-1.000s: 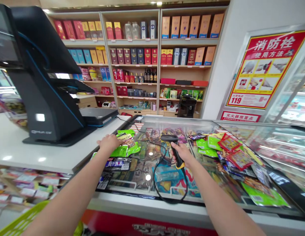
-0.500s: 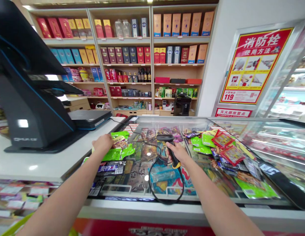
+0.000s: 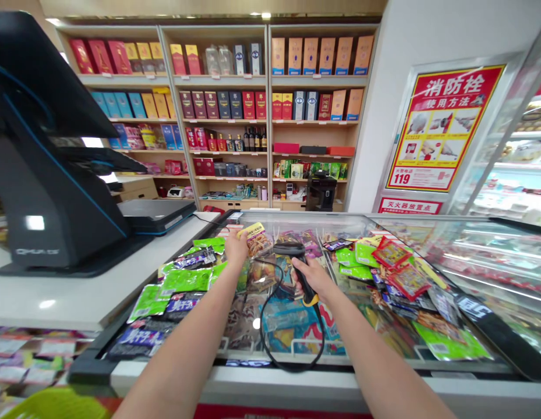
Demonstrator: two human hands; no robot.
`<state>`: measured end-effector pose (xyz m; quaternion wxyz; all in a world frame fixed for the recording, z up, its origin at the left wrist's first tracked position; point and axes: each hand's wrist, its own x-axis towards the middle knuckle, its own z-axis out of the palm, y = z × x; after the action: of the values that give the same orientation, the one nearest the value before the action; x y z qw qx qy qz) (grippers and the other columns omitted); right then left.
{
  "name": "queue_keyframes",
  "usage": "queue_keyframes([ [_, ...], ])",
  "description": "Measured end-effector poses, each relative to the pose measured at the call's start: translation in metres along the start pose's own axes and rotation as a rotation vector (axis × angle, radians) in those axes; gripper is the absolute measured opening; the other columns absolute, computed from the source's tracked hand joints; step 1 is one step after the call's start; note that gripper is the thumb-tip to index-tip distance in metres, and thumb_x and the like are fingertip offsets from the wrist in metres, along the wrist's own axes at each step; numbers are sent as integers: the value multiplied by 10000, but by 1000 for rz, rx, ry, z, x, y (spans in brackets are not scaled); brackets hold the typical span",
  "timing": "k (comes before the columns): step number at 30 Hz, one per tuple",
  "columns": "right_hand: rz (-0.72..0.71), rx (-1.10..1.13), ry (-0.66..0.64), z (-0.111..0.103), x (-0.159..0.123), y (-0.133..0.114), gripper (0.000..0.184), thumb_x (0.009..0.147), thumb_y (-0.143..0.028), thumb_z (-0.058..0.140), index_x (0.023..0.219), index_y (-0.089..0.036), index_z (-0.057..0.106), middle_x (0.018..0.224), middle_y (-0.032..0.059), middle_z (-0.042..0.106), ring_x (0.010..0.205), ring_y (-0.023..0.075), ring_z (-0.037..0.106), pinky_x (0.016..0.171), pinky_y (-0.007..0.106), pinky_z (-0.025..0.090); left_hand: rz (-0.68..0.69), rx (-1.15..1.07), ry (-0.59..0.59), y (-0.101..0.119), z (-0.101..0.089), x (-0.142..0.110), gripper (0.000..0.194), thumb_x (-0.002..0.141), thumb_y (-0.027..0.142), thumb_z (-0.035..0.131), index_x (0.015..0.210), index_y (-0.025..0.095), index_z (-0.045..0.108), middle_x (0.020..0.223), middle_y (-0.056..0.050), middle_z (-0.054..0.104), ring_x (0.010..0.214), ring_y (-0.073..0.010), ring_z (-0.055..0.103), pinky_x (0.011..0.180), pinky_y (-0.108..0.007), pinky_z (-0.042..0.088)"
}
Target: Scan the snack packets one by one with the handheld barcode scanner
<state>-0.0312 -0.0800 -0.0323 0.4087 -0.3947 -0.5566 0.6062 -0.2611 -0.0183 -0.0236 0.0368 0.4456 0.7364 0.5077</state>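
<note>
My left hand (image 3: 236, 247) is closed on a yellow-topped snack packet (image 3: 256, 239), which it holds up over the glass top of the freezer. Wrapped in my right hand (image 3: 311, 278) is the handle of a black barcode scanner (image 3: 292, 251), its head turned toward that packet. The scanner's cable (image 3: 262, 331) loops down over the glass. Left of my left forearm lies a spread of green snack packets (image 3: 187, 280) and dark purple ones (image 3: 141, 334). To the right of my right hand is another heap, with green packets and red packets (image 3: 409, 282) on it.
A black point-of-sale terminal (image 3: 64, 174) stands on the white counter (image 3: 47, 297) at left, beside a flat black scale (image 3: 159, 214). Shelves of boxed bottles (image 3: 224, 105) line the back wall. A yellow-green basket (image 3: 56, 404) is at the lower left.
My left hand has moved right and away from the left pile, bringing up the yellow-topped packet. More of that pile shows now. My right hand still holds the scanner in about the same place.
</note>
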Motion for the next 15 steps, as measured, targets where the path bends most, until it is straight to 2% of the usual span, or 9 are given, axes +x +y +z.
queue_keyframes([
  [2,-5,-30,-18,-1,0,1,433,681,-577,648,718,-192,453,495,-65,518,345,67,453,321,187,393,-1,25,4,-3,13,-9,243,820,319,457,912,174,629,869,-107,684,841,-253,629,761,-336,450],
  [5,-27,-102,-47,-3,0,4,416,693,-567,640,724,-198,451,497,-65,520,345,73,459,330,195,405,18,60,8,-12,22,-15,256,844,327,438,932,177,625,880,-107,682,869,-255,629,785,-338,446],
  [9,-29,-152,-62,-3,0,6,407,697,-561,636,748,-201,453,507,-68,529,348,80,472,339,204,415,7,91,27,-22,23,-14,276,854,324,430,969,167,626,913,-106,680,905,-252,624,821,-339,445],
  [15,-8,-166,-85,-3,-2,5,408,697,-565,625,688,-193,460,493,-66,505,343,72,457,337,203,409,2,81,43,-23,22,-12,301,847,322,435,987,140,628,910,-118,672,901,-260,621,827,-347,447],
])
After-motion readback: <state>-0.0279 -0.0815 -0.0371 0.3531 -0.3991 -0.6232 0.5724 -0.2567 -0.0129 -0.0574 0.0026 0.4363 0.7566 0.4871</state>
